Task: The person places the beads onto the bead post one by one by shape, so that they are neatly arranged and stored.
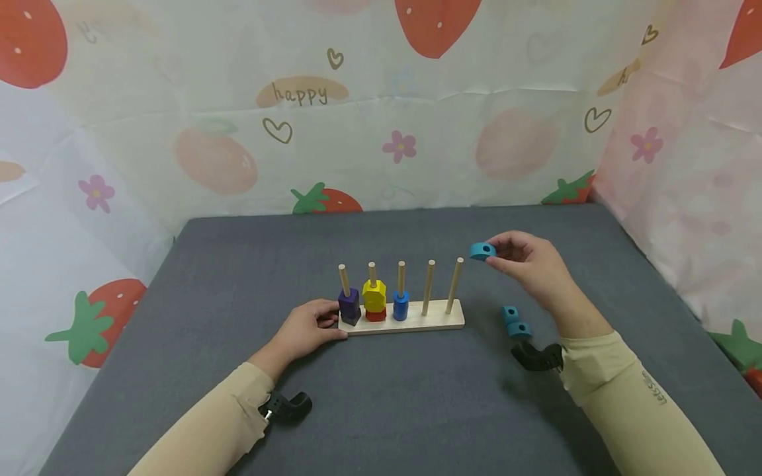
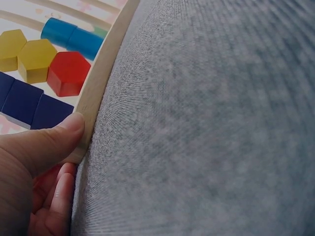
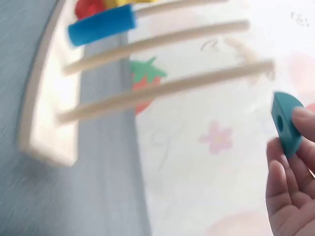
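My left hand holds the left end of a wooden peg stand's base. In the left wrist view its thumb lies on the base's edge, with curled fingers below. Between thumb and fingertips, my right hand pinches a teal half-round block that has a hole through it. This block is in the air, just right of the rightmost peg's tip and apart from it. Dark purple blocks, yellow blocks over a red one, and blue blocks sit on the three left pegs; the two right pegs are bare.
Two more teal blocks lie on the grey cloth-covered table, right of the stand and below my right forearm. Black wrist cameras stick out from both sleeves. A strawberry-patterned curtain hangs behind the table.
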A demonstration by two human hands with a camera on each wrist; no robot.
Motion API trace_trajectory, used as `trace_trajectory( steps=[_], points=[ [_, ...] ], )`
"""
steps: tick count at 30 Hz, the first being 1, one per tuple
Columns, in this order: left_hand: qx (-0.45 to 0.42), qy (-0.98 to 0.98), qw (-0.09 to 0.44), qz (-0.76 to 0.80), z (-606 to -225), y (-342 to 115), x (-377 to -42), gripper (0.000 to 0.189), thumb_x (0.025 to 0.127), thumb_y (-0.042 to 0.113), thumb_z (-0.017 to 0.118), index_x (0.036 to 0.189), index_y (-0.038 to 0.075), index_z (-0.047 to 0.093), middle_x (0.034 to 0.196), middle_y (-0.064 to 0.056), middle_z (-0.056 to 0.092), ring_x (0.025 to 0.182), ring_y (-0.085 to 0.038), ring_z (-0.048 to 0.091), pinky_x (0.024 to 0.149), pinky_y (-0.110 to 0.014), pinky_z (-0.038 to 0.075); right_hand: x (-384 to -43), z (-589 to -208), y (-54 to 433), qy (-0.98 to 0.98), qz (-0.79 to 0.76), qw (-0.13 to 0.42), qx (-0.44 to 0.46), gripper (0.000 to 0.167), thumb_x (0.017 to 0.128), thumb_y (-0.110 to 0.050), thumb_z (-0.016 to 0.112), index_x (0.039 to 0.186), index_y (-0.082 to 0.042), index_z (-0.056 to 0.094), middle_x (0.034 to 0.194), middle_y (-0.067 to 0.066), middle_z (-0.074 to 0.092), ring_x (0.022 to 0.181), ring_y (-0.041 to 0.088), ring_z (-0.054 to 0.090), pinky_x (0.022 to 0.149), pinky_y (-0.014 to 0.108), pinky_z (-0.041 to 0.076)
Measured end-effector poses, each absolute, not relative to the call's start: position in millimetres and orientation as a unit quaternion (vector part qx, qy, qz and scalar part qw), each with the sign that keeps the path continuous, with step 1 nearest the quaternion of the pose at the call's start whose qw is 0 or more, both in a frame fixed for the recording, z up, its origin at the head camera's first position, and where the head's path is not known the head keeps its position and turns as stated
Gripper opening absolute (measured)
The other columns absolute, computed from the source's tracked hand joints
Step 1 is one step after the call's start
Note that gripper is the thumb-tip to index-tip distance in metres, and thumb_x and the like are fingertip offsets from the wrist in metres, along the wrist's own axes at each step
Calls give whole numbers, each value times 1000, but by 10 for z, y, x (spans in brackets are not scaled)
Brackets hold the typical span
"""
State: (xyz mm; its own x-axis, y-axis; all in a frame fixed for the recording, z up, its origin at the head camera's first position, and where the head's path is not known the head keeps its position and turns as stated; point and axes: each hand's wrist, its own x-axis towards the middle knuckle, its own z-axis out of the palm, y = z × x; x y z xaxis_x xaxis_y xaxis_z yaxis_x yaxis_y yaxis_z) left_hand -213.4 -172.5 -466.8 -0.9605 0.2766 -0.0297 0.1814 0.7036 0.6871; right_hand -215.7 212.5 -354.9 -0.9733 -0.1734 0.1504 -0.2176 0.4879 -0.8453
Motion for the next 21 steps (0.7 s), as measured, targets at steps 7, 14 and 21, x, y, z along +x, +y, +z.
trace_trajectory(
  steps=[7, 14, 21],
  points=[
    [126, 921, 65, 363, -4665, -1733, -2133, 55, 72, 30, 78, 121, 12, 60, 110, 0, 60, 93, -9, 56, 85, -31, 49, -2212, -3335, 1920, -827, 534, 29, 171, 30, 87, -21, 63, 111, -4, 59, 100, 3, 60, 88, 17, 57, 77, 24, 48],
    [129, 919, 67, 367, -4671, -1737, -2136, 55, 72, 29, 78, 121, 12, 60, 109, 0, 60, 94, -10, 57, 85, -30, 49, -2251, -3303, 1720, -822, 534, -2, 200, 29, 86, -21, 64, 111, -5, 60, 101, 6, 60, 90, 19, 57, 77, 25, 48],
    [129, 918, 68, 369, -4680, -1738, -2146, 54, 71, 29, 78, 120, 13, 61, 108, 0, 60, 93, -9, 57, 85, -31, 49, -2254, -3317, 1594, -826, 527, -23, 201, 29, 86, -21, 65, 111, -8, 61, 102, 6, 60, 91, 18, 57, 78, 29, 48]
  ],
)
